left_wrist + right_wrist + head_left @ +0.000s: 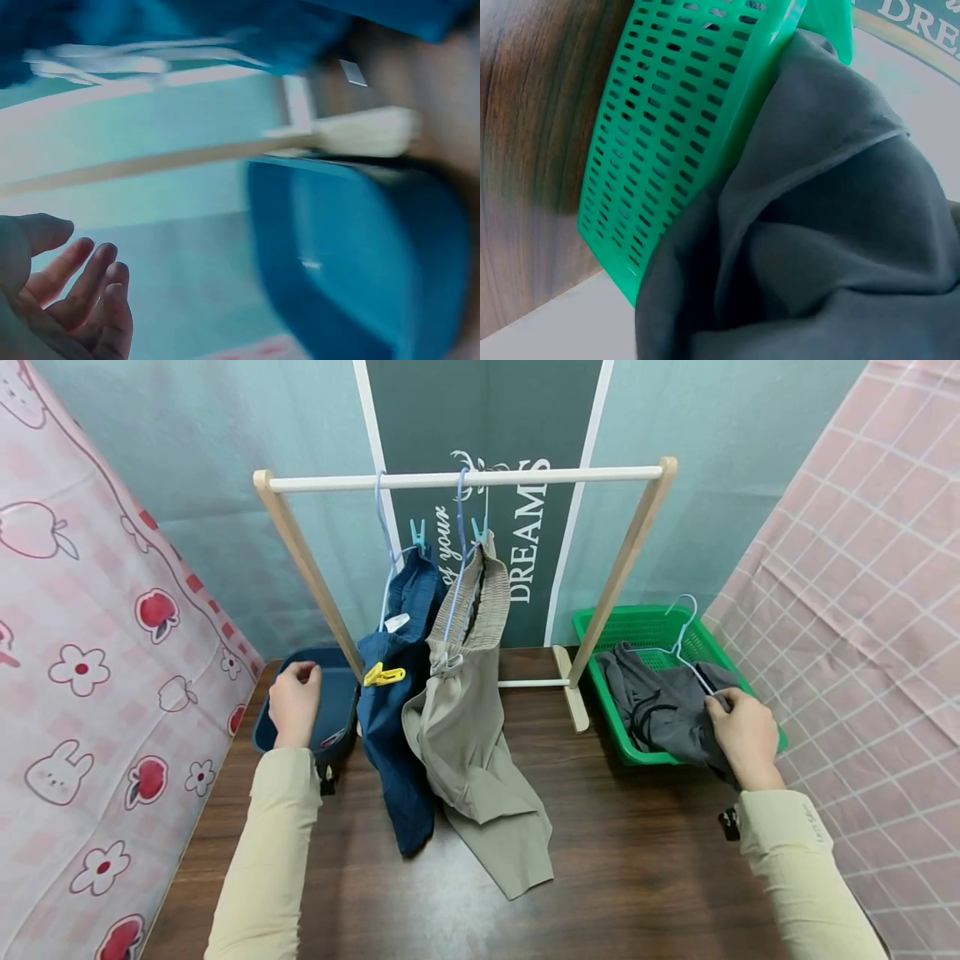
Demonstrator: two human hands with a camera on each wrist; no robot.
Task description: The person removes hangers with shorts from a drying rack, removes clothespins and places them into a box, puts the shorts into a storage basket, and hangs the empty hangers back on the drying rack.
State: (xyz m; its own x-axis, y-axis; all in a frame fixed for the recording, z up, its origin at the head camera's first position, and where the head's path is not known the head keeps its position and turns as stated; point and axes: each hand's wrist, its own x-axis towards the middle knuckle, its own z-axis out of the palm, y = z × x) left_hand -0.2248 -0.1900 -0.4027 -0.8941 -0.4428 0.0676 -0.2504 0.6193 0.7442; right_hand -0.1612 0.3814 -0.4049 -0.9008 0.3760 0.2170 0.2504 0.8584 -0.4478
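The person's left forearm (262, 852) and right forearm (802, 868) both reach forward, slanting inward. At their ends, the left hand (295, 702) lies well apart from the right hand (746, 739). The left's fingers (90, 285) bend loosely, its thumb (46, 231) clear of them; the right pinches between thumb and fingers.

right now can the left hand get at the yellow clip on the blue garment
Probably yes: the left hand looks empty, and the yellow clip is in plain sight on the blue garment, with nothing seen covering it.
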